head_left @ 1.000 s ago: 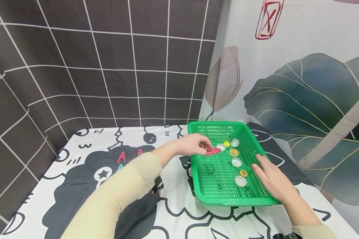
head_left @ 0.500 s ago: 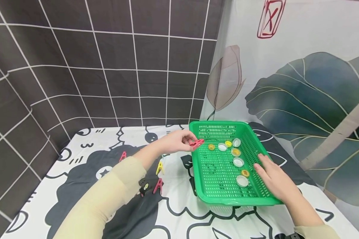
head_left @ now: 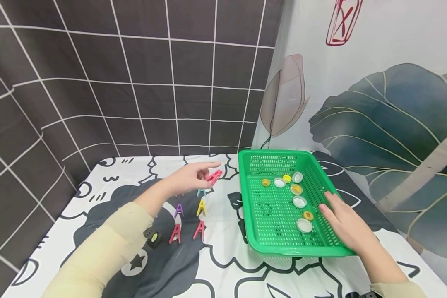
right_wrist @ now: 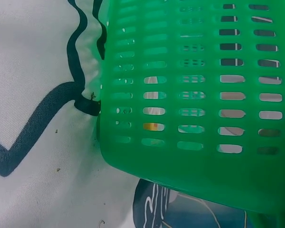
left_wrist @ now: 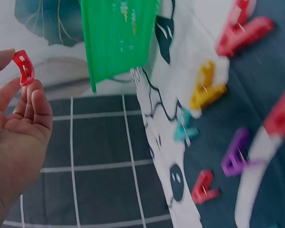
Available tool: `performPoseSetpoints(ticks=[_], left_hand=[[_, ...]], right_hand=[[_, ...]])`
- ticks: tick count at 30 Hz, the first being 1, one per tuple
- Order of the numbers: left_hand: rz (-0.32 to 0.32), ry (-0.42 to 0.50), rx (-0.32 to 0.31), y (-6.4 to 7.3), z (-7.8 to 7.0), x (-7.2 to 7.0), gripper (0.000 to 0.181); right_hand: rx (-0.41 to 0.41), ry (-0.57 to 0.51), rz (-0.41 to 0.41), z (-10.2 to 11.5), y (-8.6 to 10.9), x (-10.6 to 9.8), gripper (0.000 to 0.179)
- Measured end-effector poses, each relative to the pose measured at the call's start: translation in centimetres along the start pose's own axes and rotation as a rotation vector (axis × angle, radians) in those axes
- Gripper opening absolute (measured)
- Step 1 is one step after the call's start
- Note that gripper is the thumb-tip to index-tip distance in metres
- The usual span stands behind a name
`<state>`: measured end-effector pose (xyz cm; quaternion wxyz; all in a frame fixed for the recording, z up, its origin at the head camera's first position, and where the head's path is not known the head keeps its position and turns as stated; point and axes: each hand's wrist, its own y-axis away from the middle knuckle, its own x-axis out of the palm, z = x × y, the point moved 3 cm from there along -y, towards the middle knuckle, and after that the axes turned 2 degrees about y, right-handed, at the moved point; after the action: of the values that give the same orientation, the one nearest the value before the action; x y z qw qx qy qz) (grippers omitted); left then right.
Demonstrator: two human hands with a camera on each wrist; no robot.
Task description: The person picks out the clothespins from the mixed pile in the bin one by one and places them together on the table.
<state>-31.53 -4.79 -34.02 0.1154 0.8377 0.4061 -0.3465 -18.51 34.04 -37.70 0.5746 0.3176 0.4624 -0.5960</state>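
Observation:
My left hand (head_left: 193, 176) pinches a red clothespin (head_left: 214, 177) between thumb and finger, in the air left of the green basket (head_left: 255, 244). In the left wrist view the same clothespin (left_wrist: 24, 69) stands at the fingertips, with the other fingers loosely bent. Below the hand lie a yellow clothespin (head_left: 201, 206), a purple clothespin (head_left: 179, 211), a partly covered light blue clothespin (head_left: 201, 192) and red clothespins (head_left: 199, 229). My right hand (head_left: 344, 223) rests with extended fingers on the basket's right side. The right wrist view shows only the basket's slotted wall (right_wrist: 171, 156) and the cloth.
Several white and yellow bottle caps (head_left: 299, 202) lie scattered in the basket, mostly toward its right side. A patterned cloth (head_left: 223, 265) covers the table. A dark gridded curtain (head_left: 134, 103) hangs behind, and a leaf-printed curtain (head_left: 380, 107) at the right.
My left hand has moved left from above the basket, out over the cloth, still pinching the red clothespin. A yellow cap it hid now shows. My right hand stays on the basket.

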Motion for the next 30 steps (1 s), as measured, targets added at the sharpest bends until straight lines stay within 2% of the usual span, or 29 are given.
performPoseSetpoints(ticks=[4,6,12,22,30], left_hand=[[-0.012,0.021,-0.085,1.7,1.3,-1.1,0.064],[-0.015,0.039,-0.107,2.4,2.2,-1.4,0.064],[-0.019,0.043,-0.095,3.7,4.1,-1.9,0.063],[-0.071,0.029,-0.163,6.4,6.3,-2.4,0.057],[-0.096,0.100,-0.201,8.4,7.4,-2.5,0.057]], right_hand=[[0.006,0.010,0.004,0.0,-0.1,0.0,0.061],[0.007,0.012,0.006,0.0,-0.1,0.0,0.061],[-0.004,0.006,0.007,0.0,-0.2,0.1,0.061],[-0.008,0.013,0.013,-0.1,-0.2,0.1,0.060],[0.003,0.013,0.026,-0.1,-0.1,0.3,0.061]])
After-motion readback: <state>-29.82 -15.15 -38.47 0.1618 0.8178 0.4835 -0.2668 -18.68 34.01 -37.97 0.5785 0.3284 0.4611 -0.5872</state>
